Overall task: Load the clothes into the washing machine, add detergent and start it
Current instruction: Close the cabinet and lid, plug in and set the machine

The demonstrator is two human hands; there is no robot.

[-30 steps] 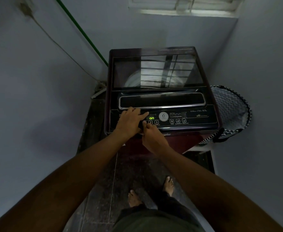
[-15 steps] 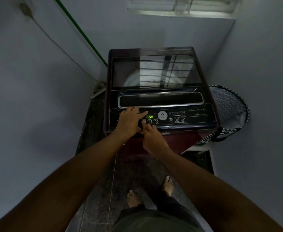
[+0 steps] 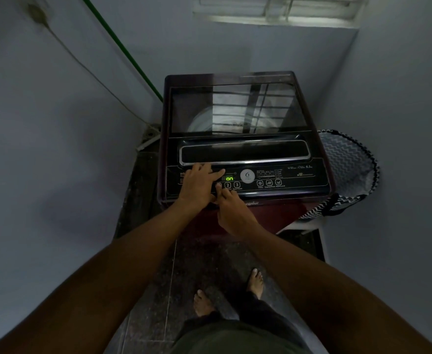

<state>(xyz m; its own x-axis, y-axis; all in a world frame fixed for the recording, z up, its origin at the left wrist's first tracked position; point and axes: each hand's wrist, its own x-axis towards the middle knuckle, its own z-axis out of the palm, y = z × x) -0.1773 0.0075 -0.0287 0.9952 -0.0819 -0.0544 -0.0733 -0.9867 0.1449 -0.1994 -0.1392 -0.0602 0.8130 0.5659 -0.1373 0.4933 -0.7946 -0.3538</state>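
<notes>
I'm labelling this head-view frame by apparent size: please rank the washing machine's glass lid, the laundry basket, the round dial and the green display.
1. glass lid
2. laundry basket
3. round dial
4. green display

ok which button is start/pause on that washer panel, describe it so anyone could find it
Find the dark washing machine in the corner and look along its front control panel. Just under the green "on" display sits a row of round numbered buttons; the start/pause button is the one marked 3, rightmost in the row, beside the 2, right of the right hand's fingertip.
</notes>
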